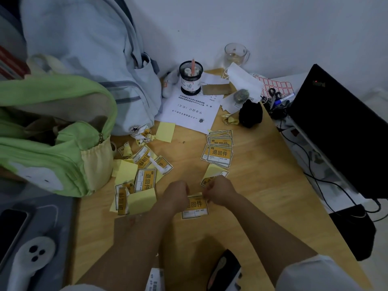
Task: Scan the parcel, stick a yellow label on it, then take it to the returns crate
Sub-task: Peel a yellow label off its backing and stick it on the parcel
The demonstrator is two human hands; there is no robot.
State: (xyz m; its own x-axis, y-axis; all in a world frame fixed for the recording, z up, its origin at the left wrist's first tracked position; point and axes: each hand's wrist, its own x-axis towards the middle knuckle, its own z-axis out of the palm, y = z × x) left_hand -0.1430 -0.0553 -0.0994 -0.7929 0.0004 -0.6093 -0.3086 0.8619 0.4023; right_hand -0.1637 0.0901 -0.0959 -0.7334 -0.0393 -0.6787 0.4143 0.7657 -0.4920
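Note:
A yellow label (195,206) with black characters and a white border lies just above the wooden table (262,185), gripped on both sides. My left hand (176,195) pinches its left edge and my right hand (218,193) pinches its upper right corner. A neat stack of unused yellow labels (218,151) lies further back on the table. Something white with print, perhaps the parcel (154,280), shows at the bottom edge between my arms, mostly hidden.
Crumpled labels and yellow backing papers (138,175) litter the table's left part. A green bag (52,139) and a pale blue backpack (90,59) crowd the left. A pen holder (190,79), printed sheet (189,110), glass mug (236,53) and black laptop (344,131) stand behind and right.

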